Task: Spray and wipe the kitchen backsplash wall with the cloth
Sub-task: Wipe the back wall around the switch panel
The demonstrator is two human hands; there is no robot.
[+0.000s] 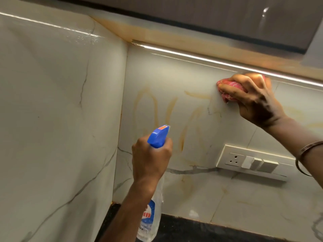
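Now I am working the upper stretch of the backsplash wall (pixel 174 75), just under the light strip (pixel 192 57). My right hand (pixel 253 100) is curling its fingers round the bunched pink cloth (pixel 227 85) and pressing it against the tile. My left hand (pixel 150 161) is gripping the neck of the spray bottle (pixel 158 137), fingers wrapped closed round it. The blue nozzle is pointing toward the brownish streaks (pixel 167 110) that are looping across the wall between my two hands.

To do this well, I am judging that the spray should be landing on those streaks and not on the socket panel (pixel 253 161) low on the right, so I am aiming left of it. I am thinking the cloth should be travelling leftward and downward in overlapping passes, with firm pressure. Whether a finger is on the trigger I cannot tell, as the hand is hiding it. Drips may be running toward the dark counter (pixel 183 229), so I am planning a pass along the bottom edge.
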